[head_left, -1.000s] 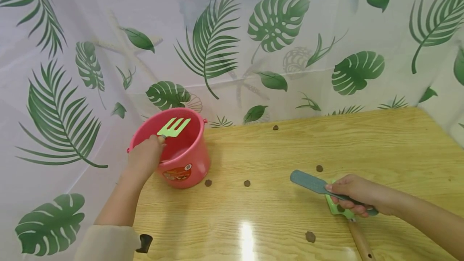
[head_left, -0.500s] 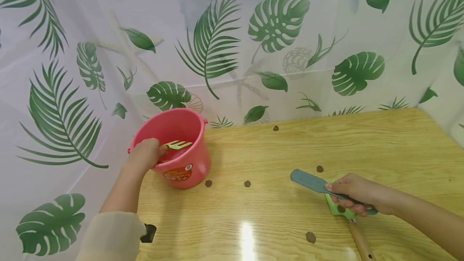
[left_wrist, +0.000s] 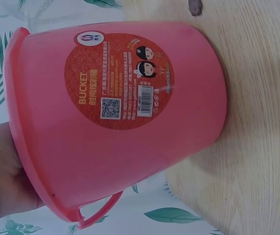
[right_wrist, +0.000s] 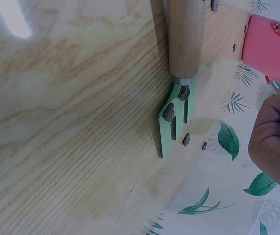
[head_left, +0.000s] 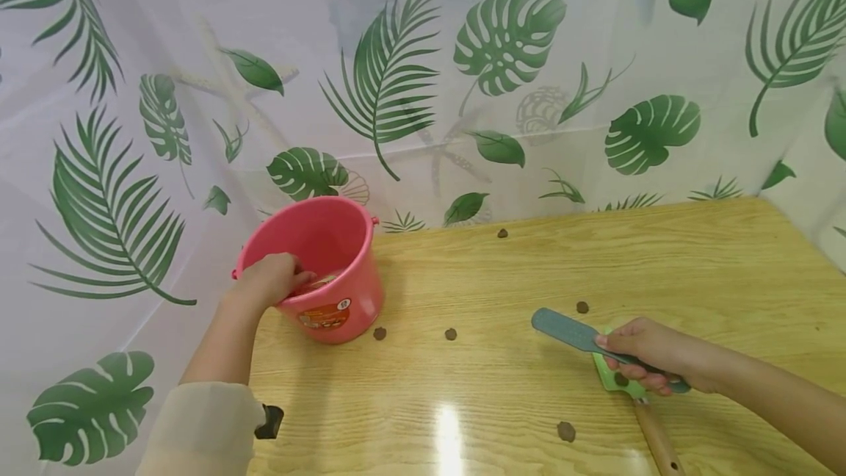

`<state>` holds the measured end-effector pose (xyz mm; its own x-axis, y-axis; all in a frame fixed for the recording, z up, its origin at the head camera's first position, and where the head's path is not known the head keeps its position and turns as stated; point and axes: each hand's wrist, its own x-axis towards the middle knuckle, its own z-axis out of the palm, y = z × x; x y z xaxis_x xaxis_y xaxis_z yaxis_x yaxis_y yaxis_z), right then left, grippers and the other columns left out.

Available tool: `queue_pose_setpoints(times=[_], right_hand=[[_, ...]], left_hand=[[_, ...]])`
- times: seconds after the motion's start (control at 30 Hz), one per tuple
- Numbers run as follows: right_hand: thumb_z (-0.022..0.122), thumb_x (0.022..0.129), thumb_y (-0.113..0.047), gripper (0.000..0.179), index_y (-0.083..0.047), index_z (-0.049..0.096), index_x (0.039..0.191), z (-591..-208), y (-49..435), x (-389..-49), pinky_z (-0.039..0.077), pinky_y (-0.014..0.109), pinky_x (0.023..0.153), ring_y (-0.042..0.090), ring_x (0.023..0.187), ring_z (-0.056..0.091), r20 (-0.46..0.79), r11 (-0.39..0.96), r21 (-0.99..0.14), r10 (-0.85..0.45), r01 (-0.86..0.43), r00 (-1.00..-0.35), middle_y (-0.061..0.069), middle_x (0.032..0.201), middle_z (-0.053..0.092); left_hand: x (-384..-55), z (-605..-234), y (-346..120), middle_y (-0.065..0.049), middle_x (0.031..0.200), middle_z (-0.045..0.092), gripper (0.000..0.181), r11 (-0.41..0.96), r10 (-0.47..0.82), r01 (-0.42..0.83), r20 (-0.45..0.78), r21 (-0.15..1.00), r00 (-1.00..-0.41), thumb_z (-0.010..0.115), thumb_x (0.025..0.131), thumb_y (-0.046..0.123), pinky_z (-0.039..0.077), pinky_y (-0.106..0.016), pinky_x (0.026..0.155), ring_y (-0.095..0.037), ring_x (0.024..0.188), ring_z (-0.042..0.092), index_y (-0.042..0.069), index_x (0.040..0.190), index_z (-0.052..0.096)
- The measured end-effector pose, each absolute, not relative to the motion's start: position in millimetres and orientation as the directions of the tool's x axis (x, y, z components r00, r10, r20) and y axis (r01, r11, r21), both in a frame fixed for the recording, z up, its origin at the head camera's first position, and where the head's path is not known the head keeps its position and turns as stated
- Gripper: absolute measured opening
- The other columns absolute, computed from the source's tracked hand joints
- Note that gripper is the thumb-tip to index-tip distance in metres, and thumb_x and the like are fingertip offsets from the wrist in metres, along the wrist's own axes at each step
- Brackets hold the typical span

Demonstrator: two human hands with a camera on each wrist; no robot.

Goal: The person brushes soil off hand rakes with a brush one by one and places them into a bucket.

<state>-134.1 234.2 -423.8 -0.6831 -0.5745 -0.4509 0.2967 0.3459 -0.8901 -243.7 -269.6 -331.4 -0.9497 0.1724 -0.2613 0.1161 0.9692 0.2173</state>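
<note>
My left hand [head_left: 271,279] reaches over the near rim of a pink bucket [head_left: 370,307], fingers curled inside. It holds a small garden fork, of which only a pale green sliver [head_left: 325,281] shows in the head view; the bucket wall hides the rest. In the left wrist view the palm [left_wrist: 8,171] is at the rim, fingertips out of sight. My right hand [head_left: 651,351] grips a grey flat-bladed tool [head_left: 565,329], blade pointing left. Beneath that hand lies another green garden fork [right_wrist: 167,127] with a wooden handle [head_left: 657,435], brown lumps on its head.
Several brown lumps lie scattered on the wood-grain table [head_left: 476,278], among them one lump [head_left: 380,333] beside the bucket and another lump [head_left: 565,432] near the front. A leaf-printed cloth [head_left: 410,94] hangs behind the table and along its left side.
My left hand has lowered the garden fork into the bucket; its tines stood above the rim and are now nearly hidden. The right hand and its grey tool have stayed almost still.
</note>
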Motion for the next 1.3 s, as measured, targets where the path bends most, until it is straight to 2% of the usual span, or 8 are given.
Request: queue_pose_setpoints(times=[0.2,0.4,0.5,0.87,1.0,1.17,1.3], right_hand=[[0.037,0.103,-0.031,0.038,-0.008,0.050,0.074,-424,233,-137,0.030,0.018,0.038,0.001,0.038,0.032,-0.424,0.325,-0.904,-0.598,0.277,-0.680,-0.008,0.053,0.039],[0.037,0.103,-0.030,0.038,-0.007,0.051,0.078,-422,236,-137,0.029,0.019,0.038,0.002,0.039,0.031,-0.420,0.313,-0.907,-0.602,0.283,-0.679,-0.008,0.054,0.038],[0.036,0.103,-0.030,0.037,-0.006,0.051,0.079,-422,237,-137,0.028,0.019,0.038,0.002,0.039,0.031,-0.414,0.302,-0.910,-0.605,0.284,-0.681,-0.008,0.054,0.038],[0.036,0.103,-0.032,0.037,-0.006,0.051,0.081,-417,239,-137,0.030,0.019,0.040,0.003,0.039,0.031,-0.440,0.329,-0.896,-0.568,0.299,-0.695,-0.007,0.054,0.038],[0.036,0.103,-0.033,0.038,-0.006,0.051,0.080,-417,242,-138,0.031,0.019,0.040,0.003,0.039,0.031,-0.448,0.350,-0.889,-0.541,0.294,-0.712,-0.007,0.054,0.038],[0.035,0.103,-0.033,0.038,-0.007,0.049,0.079,-420,247,-140,0.031,0.019,0.039,0.003,0.039,0.031,-0.452,0.359,-0.886,-0.521,0.295,-0.724,-0.007,0.054,0.037],[0.035,0.103,-0.034,0.039,-0.006,0.049,0.079,-421,250,-141,0.030,0.019,0.040,0.003,0.039,0.030,-0.454,0.356,-0.885,-0.520,0.300,-0.723,-0.007,0.054,0.037]], left_hand=[[-241,-331,-264,-0.005,0.068,0.056,0.023,0.973,0.162,0.128,-0.172,0.191,-0.972,0.062,0.092,0.027,0.048,-0.029,0.061,-0.019,0.065,0.054,0.005,0.086,0.058],[-235,-329,-247,-0.009,0.082,0.064,0.027,0.980,0.145,0.147,0.024,0.136,-0.989,0.056,0.095,0.028,0.055,-0.041,0.068,-0.024,0.072,0.060,0.001,0.101,0.059],[-232,-327,-234,-0.010,0.086,0.066,0.029,0.979,0.149,0.159,0.085,0.128,-0.985,0.054,0.095,0.029,0.055,-0.044,0.070,-0.025,0.074,0.062,0.002,0.103,0.060],[-222,-322,-203,-0.009,0.089,0.066,0.029,0.965,0.204,0.231,0.195,0.126,-0.959,0.060,0.091,0.029,0.055,-0.041,0.069,-0.025,0.076,0.062,0.004,0.105,0.061],[-218,-325,-199,-0.008,0.080,0.064,0.024,0.943,0.262,0.314,0.343,0.107,-0.902,0.064,0.089,0.025,0.055,-0.038,0.065,-0.023,0.071,0.059,0.004,0.099,0.062],[-211,-335,-191,-0.007,0.071,0.060,0.018,0.880,0.378,0.474,0.549,0.037,-0.745,0.070,0.083,0.018,0.053,-0.033,0.057,-0.020,0.063,0.054,0.003,0.090,0.063],[-203,-344,-182,-0.005,0.068,0.059,0.015,0.814,0.451,0.581,0.624,0.007,-0.638,0.072,0.081,0.013,0.051,-0.028,0.053,-0.017,0.060,0.051,0.002,0.086,0.063]])
